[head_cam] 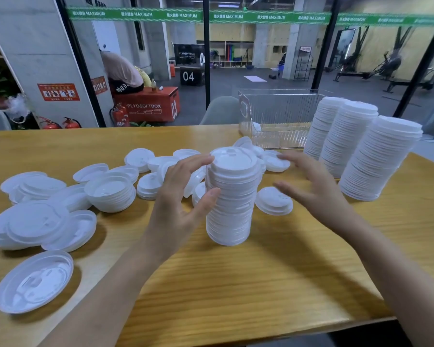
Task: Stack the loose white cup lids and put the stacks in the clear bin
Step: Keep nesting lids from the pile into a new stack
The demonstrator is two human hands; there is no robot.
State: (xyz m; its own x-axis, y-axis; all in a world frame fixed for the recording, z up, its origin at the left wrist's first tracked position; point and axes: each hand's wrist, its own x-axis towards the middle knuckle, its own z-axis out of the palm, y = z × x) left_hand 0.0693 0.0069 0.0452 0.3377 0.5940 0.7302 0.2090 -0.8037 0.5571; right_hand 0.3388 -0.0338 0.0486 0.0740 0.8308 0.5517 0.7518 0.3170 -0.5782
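Stacking is going on: my open left hand (183, 194) is steadying the lid stack (232, 196) at mid-table (236, 284), my right hand (311, 186) is hovering spread beside it, and I am judging more loose lids (110, 191) must be going on next.

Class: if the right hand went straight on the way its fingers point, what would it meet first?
Most likely the upright lid stack, which stands just beyond the fingertips of the right hand; depth is unclear.

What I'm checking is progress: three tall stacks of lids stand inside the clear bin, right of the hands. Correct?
No. In the head view the three tall stacks stand on the table beside the clear bin, not inside it.
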